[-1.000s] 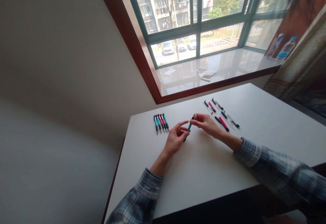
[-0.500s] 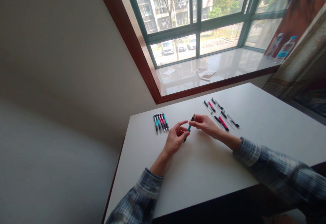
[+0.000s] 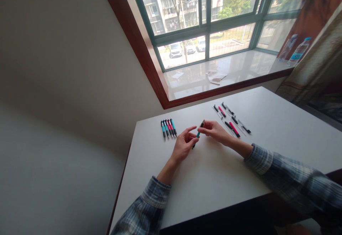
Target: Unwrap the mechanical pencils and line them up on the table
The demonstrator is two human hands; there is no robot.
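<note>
A teal and black pen (image 3: pixel 198 134) is held at a slant above the white table (image 3: pixel 213 178). My left hand (image 3: pixel 184 144) pinches its lower part between thumb and fingers, with the index finger stretched out. At the upper, black end, the fingertips of my right hand (image 3: pixel 213 131) close on the same pen. To the left of my left hand lies a row of several pens (image 3: pixel 169 128) in teal and red with black grips. Beyond my right hand are loose pen parts: a red barrel (image 3: pixel 234 129), black pieces (image 3: pixel 234 120) and thin refills.
Behind the table is a window sill (image 3: pixel 192 82) with a crumpled cloth (image 3: pixel 216 77) and a white paper (image 3: pixel 177 75) on it. Plastic bottles (image 3: pixel 299 52) stand at the sill's right end, near a curtain (image 3: pixel 307 64). A wall (image 3: pixel 66 103) rises on the left.
Both hands keep their hold on the pen and have barely shifted. The pen's tilt looks almost the same, and the things on the table have not moved.
</note>
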